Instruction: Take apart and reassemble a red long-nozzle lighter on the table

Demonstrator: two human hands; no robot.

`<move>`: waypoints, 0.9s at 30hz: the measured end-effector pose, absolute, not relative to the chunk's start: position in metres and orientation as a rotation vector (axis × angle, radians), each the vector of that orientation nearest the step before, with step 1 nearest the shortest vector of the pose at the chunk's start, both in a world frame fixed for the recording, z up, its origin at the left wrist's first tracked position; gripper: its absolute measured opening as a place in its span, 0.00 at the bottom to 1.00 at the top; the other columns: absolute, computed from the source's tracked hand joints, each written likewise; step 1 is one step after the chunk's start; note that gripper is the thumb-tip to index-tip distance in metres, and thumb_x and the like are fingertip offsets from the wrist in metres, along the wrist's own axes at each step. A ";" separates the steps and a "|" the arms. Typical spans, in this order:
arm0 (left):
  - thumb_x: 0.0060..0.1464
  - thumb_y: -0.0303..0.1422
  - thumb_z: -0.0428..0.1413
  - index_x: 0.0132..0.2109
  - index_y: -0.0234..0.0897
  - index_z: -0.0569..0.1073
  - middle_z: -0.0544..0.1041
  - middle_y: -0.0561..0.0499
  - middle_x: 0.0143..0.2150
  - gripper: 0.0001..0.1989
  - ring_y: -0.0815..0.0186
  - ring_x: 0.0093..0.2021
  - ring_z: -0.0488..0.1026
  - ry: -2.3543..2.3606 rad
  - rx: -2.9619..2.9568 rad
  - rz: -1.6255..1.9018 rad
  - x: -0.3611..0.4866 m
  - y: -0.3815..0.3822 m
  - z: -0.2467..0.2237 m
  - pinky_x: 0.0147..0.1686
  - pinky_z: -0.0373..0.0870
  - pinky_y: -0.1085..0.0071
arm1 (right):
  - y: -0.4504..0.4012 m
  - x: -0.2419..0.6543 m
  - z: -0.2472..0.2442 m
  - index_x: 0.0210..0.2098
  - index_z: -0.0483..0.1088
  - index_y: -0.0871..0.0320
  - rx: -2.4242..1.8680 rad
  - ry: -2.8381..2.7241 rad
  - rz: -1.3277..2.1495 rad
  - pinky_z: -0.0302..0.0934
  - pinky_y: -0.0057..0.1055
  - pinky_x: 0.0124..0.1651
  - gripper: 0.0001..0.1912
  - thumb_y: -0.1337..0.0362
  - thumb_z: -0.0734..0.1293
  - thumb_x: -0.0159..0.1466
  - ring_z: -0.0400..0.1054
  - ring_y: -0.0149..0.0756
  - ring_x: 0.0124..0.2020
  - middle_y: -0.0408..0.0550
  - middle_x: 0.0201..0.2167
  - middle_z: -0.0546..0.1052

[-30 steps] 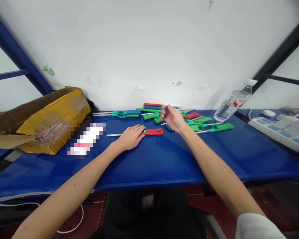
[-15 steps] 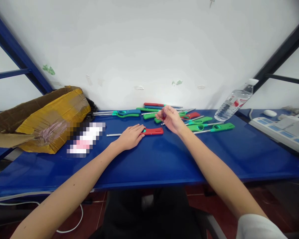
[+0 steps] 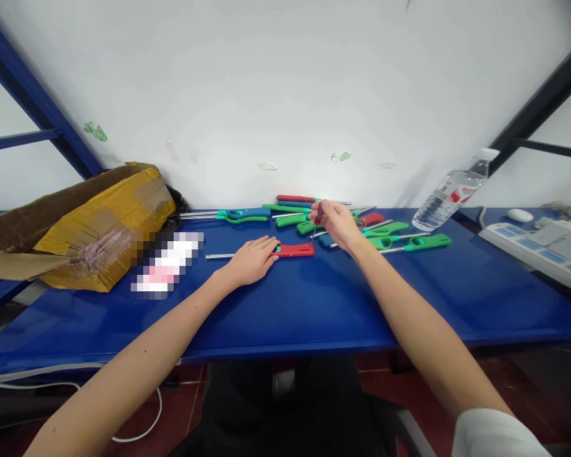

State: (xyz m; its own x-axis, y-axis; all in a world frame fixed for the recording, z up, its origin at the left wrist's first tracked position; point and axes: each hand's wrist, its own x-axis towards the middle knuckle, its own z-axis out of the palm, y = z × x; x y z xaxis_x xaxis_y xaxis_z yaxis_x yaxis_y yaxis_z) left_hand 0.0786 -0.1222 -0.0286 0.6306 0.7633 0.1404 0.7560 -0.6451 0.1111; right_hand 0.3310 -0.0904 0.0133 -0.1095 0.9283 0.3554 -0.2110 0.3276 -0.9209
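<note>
A red long-necked gas lighter [image 3: 297, 251] lies flat on the blue table, its metal tube toward the left. My left hand [image 3: 254, 260] rests over its middle and holds it against the tabletop, fingers together. In my right hand [image 3: 337, 223], closed in a pinch, is a small screwdriver [image 3: 320, 214] with a dark reddish handle. Its thin shaft slants down to the right end of the red lighter; whether the tip touches cannot be made out. Behind and beside my right hand lie several more lighters, among them a green lighter [image 3: 428, 242].
A blue lighter [image 3: 250, 212] lies at the back left with a green one. A taped cardboard box [image 3: 109, 235] stands open at the left. On the right are a tilted water bottle [image 3: 450, 198], a white device [image 3: 542, 244] and a white mouse [image 3: 520, 216].
My right hand has shifted slightly right, and the screwdriver shaft shows more clearly at the red lighter's end. My left hand stays on the lighter. The whole view has shifted a little.
</note>
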 end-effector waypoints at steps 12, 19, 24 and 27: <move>0.68 0.40 0.38 0.66 0.35 0.60 0.63 0.41 0.67 0.25 0.55 0.69 0.57 1.283 2.803 0.303 0.079 -0.121 -0.030 0.65 0.57 0.56 | -0.108 0.304 0.020 0.30 0.67 0.53 -0.619 -1.251 1.361 0.63 0.29 0.33 0.21 0.44 0.74 0.53 0.62 0.29 0.23 0.36 0.20 0.64; 0.69 0.40 0.37 0.66 0.34 0.60 0.62 0.42 0.68 0.25 0.54 0.69 0.57 1.272 2.815 0.283 0.079 -0.122 -0.028 0.64 0.56 0.56 | -0.098 0.318 0.020 0.32 0.72 0.53 -0.612 -1.226 1.390 0.61 0.29 0.30 0.21 0.41 0.71 0.56 0.57 0.29 0.22 0.38 0.21 0.61; 0.69 0.39 0.37 0.66 0.36 0.59 0.62 0.43 0.68 0.25 0.55 0.69 0.56 1.276 2.814 0.268 0.080 -0.124 -0.026 0.65 0.56 0.56 | -0.095 0.321 0.017 0.30 0.74 0.55 -0.738 -1.293 1.177 0.64 0.30 0.33 0.25 0.40 0.75 0.49 0.66 0.31 0.28 0.42 0.25 0.72; 0.69 0.40 0.37 0.66 0.36 0.59 0.62 0.43 0.68 0.25 0.54 0.69 0.57 1.283 2.804 0.274 0.080 -0.123 -0.027 0.64 0.57 0.55 | -0.094 0.322 0.017 0.30 0.75 0.56 -0.797 -1.320 1.011 0.65 0.32 0.34 0.25 0.41 0.75 0.48 0.69 0.33 0.29 0.43 0.25 0.76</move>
State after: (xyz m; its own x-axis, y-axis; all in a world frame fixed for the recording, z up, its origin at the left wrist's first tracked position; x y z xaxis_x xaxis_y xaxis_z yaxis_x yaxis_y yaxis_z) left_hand 0.0797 -0.1229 -0.0269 0.6410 0.7545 0.1411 0.7464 -0.6556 0.1145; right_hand 0.3220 -0.0943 0.0167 -0.0325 0.9208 0.3887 -0.1348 0.3813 -0.9146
